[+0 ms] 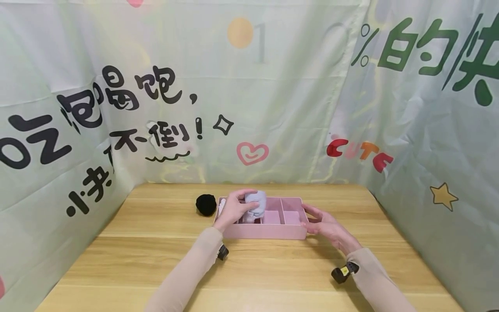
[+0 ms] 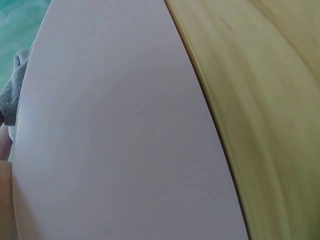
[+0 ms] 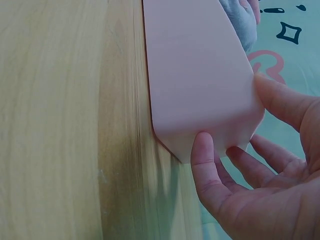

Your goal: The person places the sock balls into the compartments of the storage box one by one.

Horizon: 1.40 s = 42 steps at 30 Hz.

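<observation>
On one wooden surface (image 1: 253,277), touches with one right hand (image 1: 326,225), spread wide, the end of one pink divided box (image 1: 265,232); grips in one left hand (image 1: 235,210) one pale-blue cloth bundle (image 1: 255,198), partly above the rim. Left of the box, one black ball (image 1: 205,205); beyond, printed fabric (image 1: 280,104).

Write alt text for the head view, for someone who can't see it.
A person's left hand holds a pale blue-grey cloth bundle over a divided pink box, while the right hand touches the box's right end. A round black bundle sits left of the box on a wooden table.
</observation>
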Motion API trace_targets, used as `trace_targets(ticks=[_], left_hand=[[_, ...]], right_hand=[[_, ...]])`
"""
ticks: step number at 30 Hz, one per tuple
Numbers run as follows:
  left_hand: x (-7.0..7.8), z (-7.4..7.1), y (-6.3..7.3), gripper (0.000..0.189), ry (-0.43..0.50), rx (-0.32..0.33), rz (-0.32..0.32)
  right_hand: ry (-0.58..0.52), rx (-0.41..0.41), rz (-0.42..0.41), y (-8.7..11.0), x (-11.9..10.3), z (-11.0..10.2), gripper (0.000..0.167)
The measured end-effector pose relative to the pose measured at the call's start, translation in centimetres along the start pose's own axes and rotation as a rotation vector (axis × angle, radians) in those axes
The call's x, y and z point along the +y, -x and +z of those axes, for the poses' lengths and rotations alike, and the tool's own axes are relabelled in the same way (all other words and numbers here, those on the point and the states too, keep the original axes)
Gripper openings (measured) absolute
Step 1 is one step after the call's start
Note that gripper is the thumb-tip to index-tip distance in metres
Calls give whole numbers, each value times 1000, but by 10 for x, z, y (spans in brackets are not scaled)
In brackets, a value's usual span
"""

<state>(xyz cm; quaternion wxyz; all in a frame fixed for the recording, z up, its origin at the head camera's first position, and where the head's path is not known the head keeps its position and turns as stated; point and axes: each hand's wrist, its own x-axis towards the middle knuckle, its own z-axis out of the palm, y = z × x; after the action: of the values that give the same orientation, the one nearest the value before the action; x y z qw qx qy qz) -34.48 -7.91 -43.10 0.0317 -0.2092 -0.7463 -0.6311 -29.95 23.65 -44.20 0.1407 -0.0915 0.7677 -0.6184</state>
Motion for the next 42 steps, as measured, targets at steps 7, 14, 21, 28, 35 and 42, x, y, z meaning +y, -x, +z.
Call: trace_targets(ticks=[7,14,21,28,35,42], left_hand=[[-5,13,-7,40,-3,-14,17],[-8,24,-13,35,-72,-38,1],[-1,33,-13,30,-170,-14,-38],[-4,37,-14,27,-194,16,-31],[-6,32,-14,27,-124,3,-33],[-3,16,-9,28,-118,19,23]], right_hand=[[-14,-22,-11,-1,1,-1,80],[-14,-10,-9,-3,2,-1,80],[-15,-4,-6,-4,3,-1,80],[-11,-12,-9,-5,3,-1,79],[-13,-11,-5,-4,3,-1,80],[-19,-14,0,-4,3,-1,82]])
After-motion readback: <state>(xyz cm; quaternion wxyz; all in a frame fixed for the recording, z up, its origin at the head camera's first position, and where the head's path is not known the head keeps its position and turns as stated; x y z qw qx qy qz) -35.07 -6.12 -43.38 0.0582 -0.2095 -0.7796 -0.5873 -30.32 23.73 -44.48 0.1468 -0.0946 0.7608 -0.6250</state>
